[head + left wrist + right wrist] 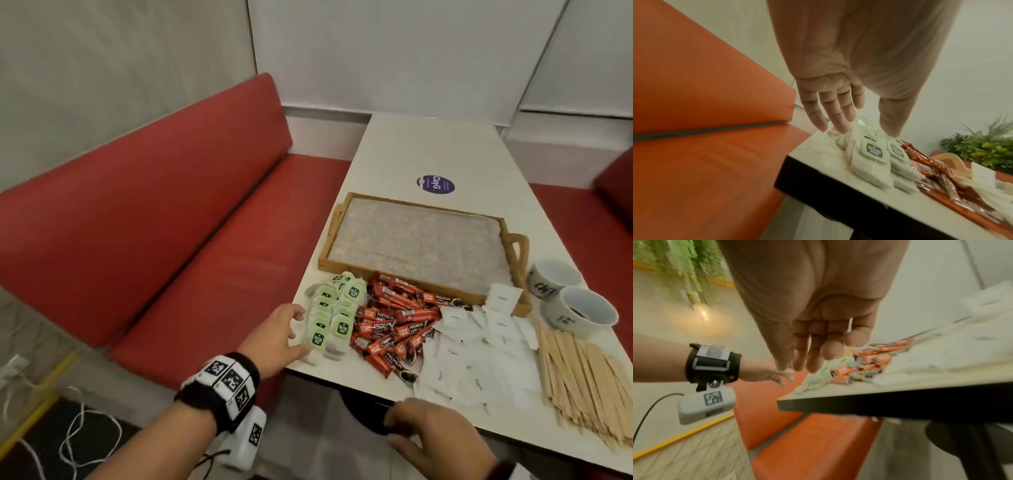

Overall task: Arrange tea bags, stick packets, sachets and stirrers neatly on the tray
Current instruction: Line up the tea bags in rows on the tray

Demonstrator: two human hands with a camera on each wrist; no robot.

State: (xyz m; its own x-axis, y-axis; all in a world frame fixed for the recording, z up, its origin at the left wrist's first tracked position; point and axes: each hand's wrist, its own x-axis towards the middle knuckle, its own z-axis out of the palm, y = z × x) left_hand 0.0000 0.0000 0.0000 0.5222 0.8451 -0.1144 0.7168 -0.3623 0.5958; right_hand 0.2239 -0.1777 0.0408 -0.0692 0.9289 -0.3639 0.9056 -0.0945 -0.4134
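A wooden tray (pixel 380 278) with a grey speckled floor stands on the white table (pixel 445 154), with nothing on its floor. In front of it lie green tea bags (pixel 334 317), red stick packets (pixel 397 325), white sachets (pixel 479 346) and wooden stirrers (pixel 589 380). One sachet leans on the tray's front rim. My left hand (pixel 284 337) hovers at the table's left edge beside the tea bags (pixel 871 155), fingers (pixel 835 116) spread and holding nothing. My right hand (pixel 435 435) hangs just off the near table edge, fingers (pixel 818 344) relaxed and holding nothing.
Two white ceramic cups (pixel 568 301) stand right of the tray. A round purple sticker (pixel 435 184) lies beyond it. A red bench seat (pixel 171 240) runs along the table's left side. Green plants (pixel 982 146) show in the left wrist view. Cables trail on the floor.
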